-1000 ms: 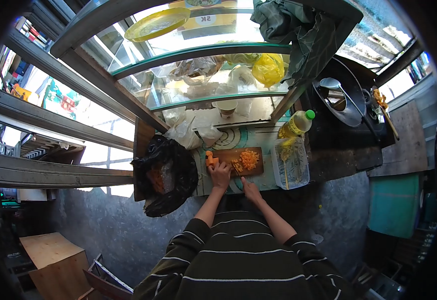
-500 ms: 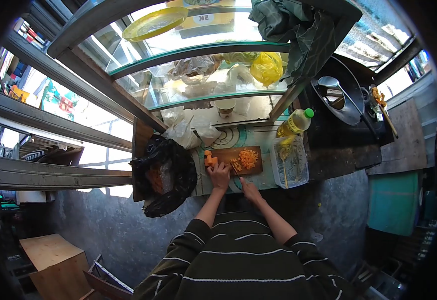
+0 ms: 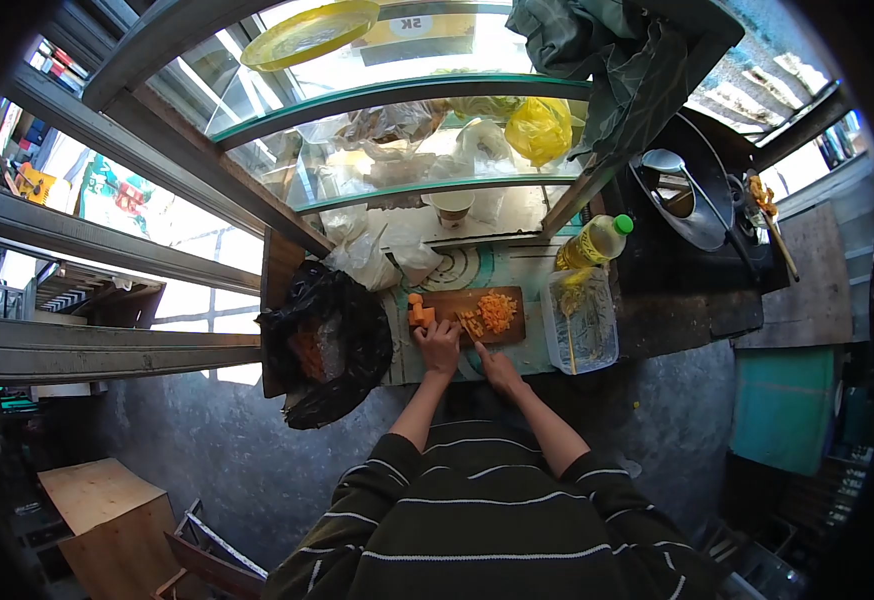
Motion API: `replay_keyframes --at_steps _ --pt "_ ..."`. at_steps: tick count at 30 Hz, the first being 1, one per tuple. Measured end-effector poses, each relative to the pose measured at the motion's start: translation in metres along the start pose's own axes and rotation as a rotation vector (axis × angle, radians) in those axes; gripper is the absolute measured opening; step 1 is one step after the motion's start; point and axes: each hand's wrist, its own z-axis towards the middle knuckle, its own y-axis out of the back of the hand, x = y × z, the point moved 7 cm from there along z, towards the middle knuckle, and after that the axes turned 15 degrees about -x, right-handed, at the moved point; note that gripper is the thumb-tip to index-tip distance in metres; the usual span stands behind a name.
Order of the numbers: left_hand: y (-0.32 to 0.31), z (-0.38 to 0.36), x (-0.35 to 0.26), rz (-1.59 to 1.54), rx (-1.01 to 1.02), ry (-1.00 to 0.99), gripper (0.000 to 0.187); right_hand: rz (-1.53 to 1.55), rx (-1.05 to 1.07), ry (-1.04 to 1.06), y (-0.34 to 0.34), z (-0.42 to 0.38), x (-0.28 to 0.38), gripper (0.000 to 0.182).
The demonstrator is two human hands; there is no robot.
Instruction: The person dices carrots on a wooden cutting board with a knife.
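Note:
My left hand [image 3: 439, 348] is closed with bent fingertips on carrot at the lower middle of a brown wooden cutting board [image 3: 513, 334]; its fingers mostly cover what they hold. My right hand [image 3: 500, 369] grips a knife [image 3: 476, 338] by the handle, with the blade at the board's front edge beside the cut carrot sticks [image 3: 470, 323]. A heap of diced carrot [image 3: 498, 312] lies on the right part of the board. Larger carrot chunks [image 3: 419, 313] sit at its left end, just beyond my left fingers.
A black plastic bag [image 3: 369, 335] with peelings stands left of the board. To the right are a clear plastic tub [image 3: 602, 345] and a yellow-labelled bottle [image 3: 594, 243]. A wok [image 3: 702, 215] sits farther right. A glass display case [image 3: 437, 195] rises behind, holding bags and a cup.
My right hand and the knife have shifted slightly up and left, closer to the board. My left hand stays on the carrot. The view has tilted a little.

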Motion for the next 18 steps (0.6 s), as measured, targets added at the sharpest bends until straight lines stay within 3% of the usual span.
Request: replay_keyframes --at_steps 4,6,10,12,15,18 --pt "0.001 0.002 0.0 -0.023 0.012 0.021 0.007 0.096 -0.014 -0.054 -0.003 -0.006 0.0 0.083" --pt "0.002 0.002 -0.001 -0.015 0.016 0.005 0.009 0.202 0.069 -0.219 -0.004 -0.016 -0.012 0.082" --pt "0.005 0.002 -0.005 -0.031 0.0 0.003 0.01 0.302 -0.002 -0.328 0.005 -0.014 -0.034 0.075" --pt "0.006 0.003 -0.009 0.02 -0.003 -0.011 0.01 0.055 -0.137 0.046 0.026 -0.006 -0.018 0.06" --pt "-0.007 0.005 -0.013 -0.037 0.104 0.029 0.013 -0.016 -0.318 0.177 0.049 -0.017 0.0 0.049" --pt "-0.014 0.011 -0.015 -0.231 0.04 0.163 0.019 -0.18 -0.398 0.147 0.066 -0.03 0.015 0.041"
